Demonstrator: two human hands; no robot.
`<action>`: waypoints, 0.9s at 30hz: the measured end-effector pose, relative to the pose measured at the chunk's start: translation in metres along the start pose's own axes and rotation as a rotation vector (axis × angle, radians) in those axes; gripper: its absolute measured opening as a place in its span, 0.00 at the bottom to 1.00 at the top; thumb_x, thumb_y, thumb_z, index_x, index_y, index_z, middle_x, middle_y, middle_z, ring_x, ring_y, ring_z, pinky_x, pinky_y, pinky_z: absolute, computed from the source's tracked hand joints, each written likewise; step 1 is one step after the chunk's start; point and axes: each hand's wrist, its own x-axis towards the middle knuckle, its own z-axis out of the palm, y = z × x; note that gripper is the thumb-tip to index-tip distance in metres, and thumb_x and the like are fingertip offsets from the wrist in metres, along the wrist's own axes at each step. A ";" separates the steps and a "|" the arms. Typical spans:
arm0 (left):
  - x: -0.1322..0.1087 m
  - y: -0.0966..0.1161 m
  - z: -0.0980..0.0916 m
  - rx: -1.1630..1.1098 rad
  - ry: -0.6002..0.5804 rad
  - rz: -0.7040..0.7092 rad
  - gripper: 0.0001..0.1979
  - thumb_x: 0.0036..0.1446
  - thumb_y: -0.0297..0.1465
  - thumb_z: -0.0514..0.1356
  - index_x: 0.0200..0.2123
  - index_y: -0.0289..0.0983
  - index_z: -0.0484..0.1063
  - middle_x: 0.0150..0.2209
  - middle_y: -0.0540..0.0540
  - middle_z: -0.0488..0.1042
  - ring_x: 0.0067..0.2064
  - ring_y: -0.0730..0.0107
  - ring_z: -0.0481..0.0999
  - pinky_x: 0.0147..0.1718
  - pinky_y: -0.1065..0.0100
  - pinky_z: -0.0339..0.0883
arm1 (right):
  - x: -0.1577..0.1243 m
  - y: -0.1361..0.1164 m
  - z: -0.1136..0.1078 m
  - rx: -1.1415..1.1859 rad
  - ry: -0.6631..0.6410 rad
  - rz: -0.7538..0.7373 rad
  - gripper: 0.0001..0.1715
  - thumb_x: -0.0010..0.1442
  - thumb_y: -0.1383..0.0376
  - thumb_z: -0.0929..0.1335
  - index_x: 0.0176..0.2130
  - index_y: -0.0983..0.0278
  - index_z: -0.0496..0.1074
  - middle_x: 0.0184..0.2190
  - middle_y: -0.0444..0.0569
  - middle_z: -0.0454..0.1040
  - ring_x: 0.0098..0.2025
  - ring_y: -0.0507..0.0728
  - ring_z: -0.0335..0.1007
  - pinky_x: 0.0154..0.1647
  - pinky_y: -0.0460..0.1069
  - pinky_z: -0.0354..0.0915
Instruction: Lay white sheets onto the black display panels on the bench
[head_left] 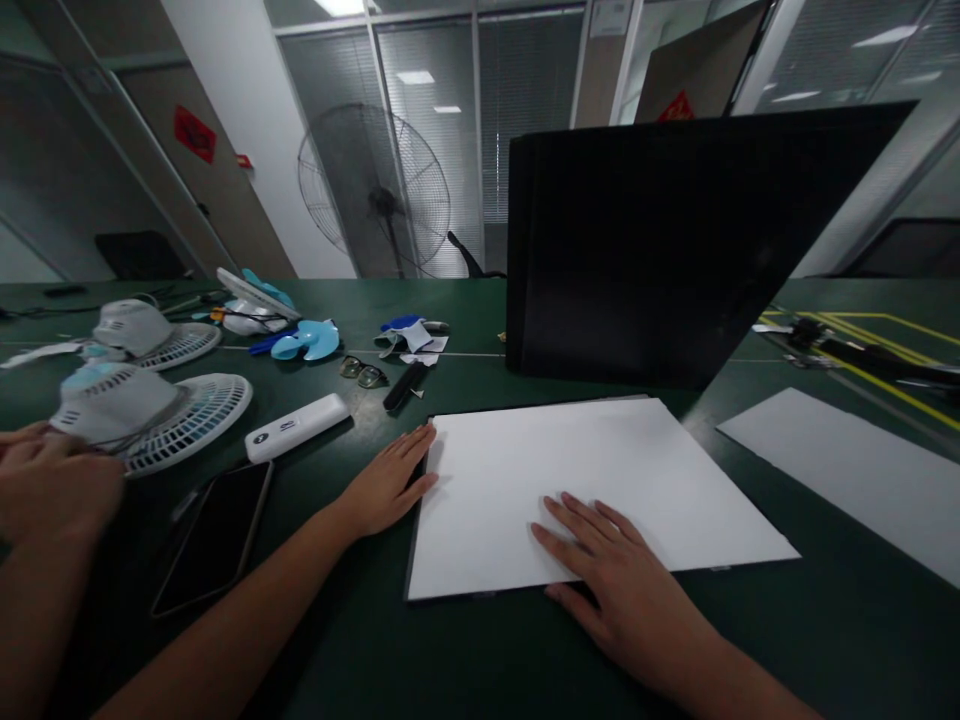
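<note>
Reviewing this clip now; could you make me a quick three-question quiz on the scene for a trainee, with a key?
1. Which edge of the white sheet is the left hand at?
A) the far edge
B) the left edge
C) the right edge

2. True or false: the fingers of the right hand are spread out over the white sheet.

3. Fill in: of the eyeglasses and the white device, the one nearer the phone is the ____.

Key: 1. B. 2. True. 3. White device.
</note>
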 end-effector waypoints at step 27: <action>0.003 -0.008 0.005 0.027 0.030 0.009 0.34 0.73 0.50 0.53 0.75 0.40 0.57 0.77 0.37 0.49 0.76 0.44 0.54 0.72 0.41 0.52 | -0.077 0.236 -0.053 -0.158 0.263 0.994 0.36 0.76 0.51 0.52 0.62 0.66 0.74 0.56 0.71 0.73 0.54 0.72 0.74 0.45 0.64 0.62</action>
